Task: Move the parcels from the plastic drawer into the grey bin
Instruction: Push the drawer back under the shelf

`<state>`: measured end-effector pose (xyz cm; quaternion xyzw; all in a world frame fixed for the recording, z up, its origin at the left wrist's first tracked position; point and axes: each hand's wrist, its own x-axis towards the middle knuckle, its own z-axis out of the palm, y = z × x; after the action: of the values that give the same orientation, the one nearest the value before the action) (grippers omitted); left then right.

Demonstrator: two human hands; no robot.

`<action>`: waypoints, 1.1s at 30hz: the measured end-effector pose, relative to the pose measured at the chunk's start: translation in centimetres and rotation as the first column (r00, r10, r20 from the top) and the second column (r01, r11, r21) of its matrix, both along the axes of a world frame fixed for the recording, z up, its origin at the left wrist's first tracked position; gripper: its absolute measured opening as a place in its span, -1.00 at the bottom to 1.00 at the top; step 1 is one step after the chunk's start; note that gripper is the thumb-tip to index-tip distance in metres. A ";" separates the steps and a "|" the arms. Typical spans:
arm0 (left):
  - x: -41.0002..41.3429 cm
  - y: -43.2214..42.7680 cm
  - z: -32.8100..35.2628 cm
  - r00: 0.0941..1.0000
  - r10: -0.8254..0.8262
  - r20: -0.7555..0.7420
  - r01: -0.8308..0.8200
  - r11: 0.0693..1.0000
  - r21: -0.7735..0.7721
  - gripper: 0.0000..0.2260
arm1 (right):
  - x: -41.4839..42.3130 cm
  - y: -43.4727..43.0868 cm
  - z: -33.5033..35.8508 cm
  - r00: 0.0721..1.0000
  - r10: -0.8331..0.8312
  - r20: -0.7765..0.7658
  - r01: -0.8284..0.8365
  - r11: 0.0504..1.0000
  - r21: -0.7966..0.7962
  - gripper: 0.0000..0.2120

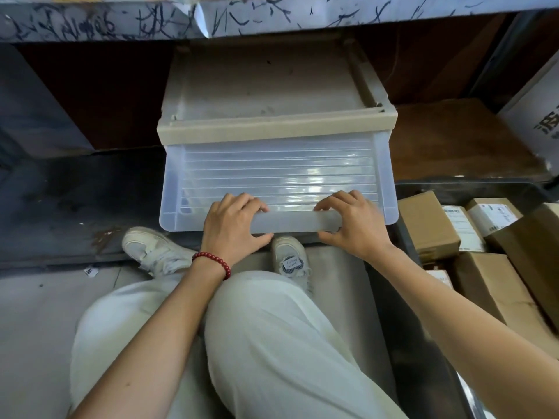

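no legible text; parcel labels too blurred

The left forearm and the right forearm are being held stretched forward, angled in from the lower corners toward the middle. The left hand is being wrapped round the left end of the drawer handle: its fingers are being curled over the top edge and the thumb is being pressed under the lower edge. The right hand is being set in the mirrored way on the right end, fingers hooked over the top, thumb stretched along below. Both wrists are being held nearly straight, backs of the hands turned up. A red bead bracelet is being worn on the left wrist.
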<state>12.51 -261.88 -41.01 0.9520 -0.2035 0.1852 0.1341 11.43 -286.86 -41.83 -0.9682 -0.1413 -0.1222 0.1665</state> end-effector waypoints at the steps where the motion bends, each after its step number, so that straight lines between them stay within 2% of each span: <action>1: 0.1 0.0 -0.2 0.999 0.003 0.033 -0.002 1.000 -0.008 -0.64 | 0.0 -0.1 -0.1 1.000 0.005 0.012 -0.005 1.000 0.016 -0.61; 4: 0.3 0.0 -0.2 0.996 -0.034 0.080 0.036 0.999 -0.031 -0.67 | 0.2 -0.7 0.3 0.998 0.044 0.048 -0.045 0.999 0.022 -0.59; 8: -0.7 -0.1 -0.1 0.992 -0.118 0.045 0.119 0.993 -0.022 -0.66 | -0.6 -1.4 0.9 0.996 0.080 0.036 -0.078 0.995 -0.056 -0.60; 16: -3.3 -0.5 -0.3 0.996 -0.089 -0.009 0.088 0.994 -0.059 -0.63 | -3.7 -1.6 1.1 0.999 0.035 -0.024 -0.036 0.998 -0.060 -0.59; 21: -2.9 -0.4 -0.9 0.993 -0.091 -0.076 0.090 0.996 -0.009 -0.59 | -3.4 -1.3 0.4 0.996 0.007 -0.088 -0.013 0.997 -0.076 -0.56; 26: -2.0 -0.6 -3.5 0.997 -0.064 -0.044 0.063 0.997 -0.036 -0.60 | -2.2 -0.8 -2.1 0.999 -0.013 -0.047 0.010 0.997 -0.078 -0.57; 33: 0.5 -0.8 -7.6 0.999 -0.037 0.008 0.037 0.999 -0.009 -0.63 | 0.3 0.0 -7.2 0.994 -0.064 0.088 0.074 0.991 -0.112 -0.58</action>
<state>13.00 -262.68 -48.65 0.9467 -0.2207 0.1874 0.1411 11.77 -286.83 -48.99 -0.9745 -0.1213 -0.1602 0.1001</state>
